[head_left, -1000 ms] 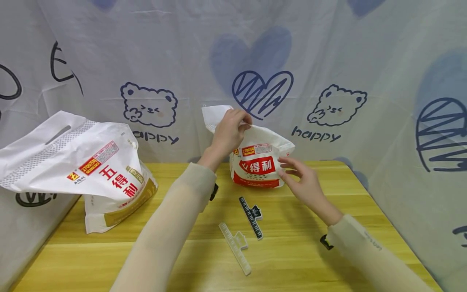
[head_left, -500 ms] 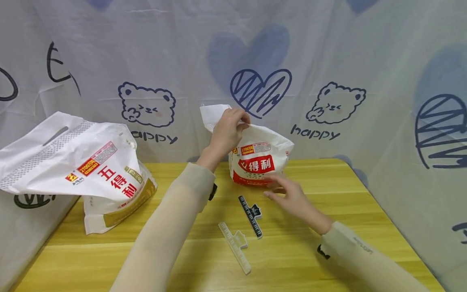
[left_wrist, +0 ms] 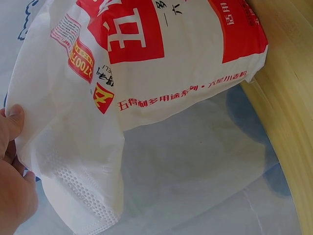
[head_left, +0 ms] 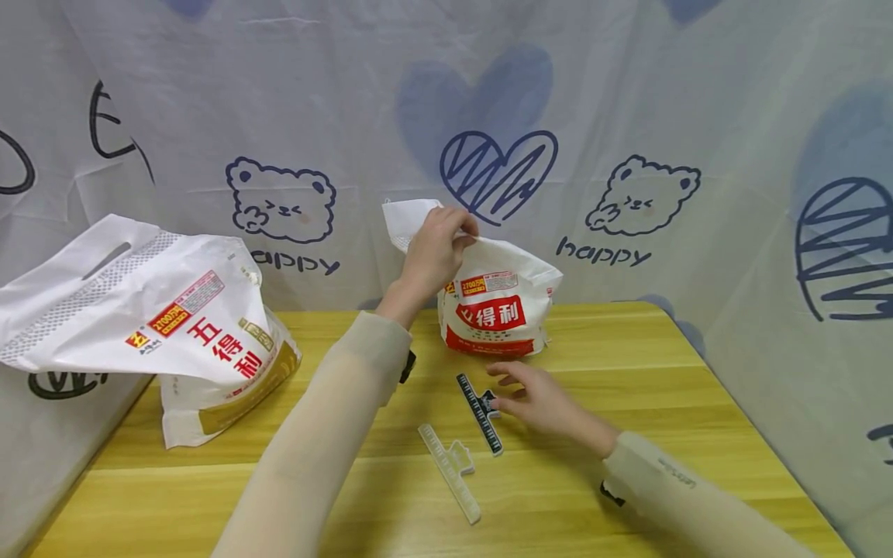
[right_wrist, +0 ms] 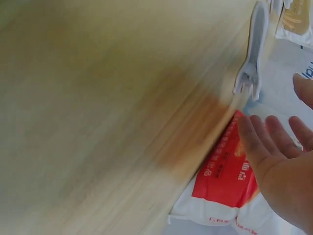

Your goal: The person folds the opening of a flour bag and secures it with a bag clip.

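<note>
A white flour bag (head_left: 512,263) with red panels stands at the back of the table, its top folded over toward the left. My left hand (head_left: 436,252) grips that gathered top; in the left wrist view, the thumb presses on the white film. Over the table, in front of the bag, my right hand (head_left: 544,399) has loosely bent fingers and nothing in them. Its thumb is by the grip of a black clip (head_left: 477,411) with a piano-key pattern; whether they touch I cannot tell. A clear-white clip (head_left: 446,469) of the same shape lies nearer to me.
A larger white flour bag (head_left: 216,325) with a gold base stands at the left, its handle flap leaning left. The wooden table (head_left: 614,364) meets a printed cloth (head_left: 391,101) at the back and sides.
My right hand has left the bag's right side and come down and toward me, to the black clip. The left hand keeps its hold on the bag top.
</note>
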The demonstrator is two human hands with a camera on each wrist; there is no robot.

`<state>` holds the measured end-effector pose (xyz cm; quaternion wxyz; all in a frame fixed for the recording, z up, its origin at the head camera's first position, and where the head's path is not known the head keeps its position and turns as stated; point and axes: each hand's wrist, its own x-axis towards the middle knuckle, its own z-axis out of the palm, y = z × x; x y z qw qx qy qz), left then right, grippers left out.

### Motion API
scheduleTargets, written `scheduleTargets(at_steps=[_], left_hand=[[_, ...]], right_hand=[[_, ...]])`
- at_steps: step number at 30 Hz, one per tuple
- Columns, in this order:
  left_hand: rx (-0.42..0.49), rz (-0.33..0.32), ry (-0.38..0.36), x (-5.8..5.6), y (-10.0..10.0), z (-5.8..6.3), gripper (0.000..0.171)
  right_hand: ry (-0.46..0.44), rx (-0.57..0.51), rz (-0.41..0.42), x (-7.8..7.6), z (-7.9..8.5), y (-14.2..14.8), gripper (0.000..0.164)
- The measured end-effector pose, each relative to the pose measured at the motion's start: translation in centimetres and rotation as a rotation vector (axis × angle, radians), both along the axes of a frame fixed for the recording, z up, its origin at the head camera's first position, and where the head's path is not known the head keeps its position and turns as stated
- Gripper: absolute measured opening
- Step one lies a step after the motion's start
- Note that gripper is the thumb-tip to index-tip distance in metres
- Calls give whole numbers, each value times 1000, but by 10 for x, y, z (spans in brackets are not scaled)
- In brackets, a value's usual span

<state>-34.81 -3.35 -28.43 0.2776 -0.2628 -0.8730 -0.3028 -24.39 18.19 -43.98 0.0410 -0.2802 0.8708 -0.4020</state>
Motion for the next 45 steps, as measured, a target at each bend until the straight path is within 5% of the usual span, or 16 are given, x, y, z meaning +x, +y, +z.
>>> scheduleTargets(at_steps=[19,45], left_hand=[[-6,12,-23,3,1,-2,12],[-9,18,-31,1,1,1,12]], right_hand=[[90,195,19,-4,-21,-5,39],[71,251,-14,-9,-17,-9,40]])
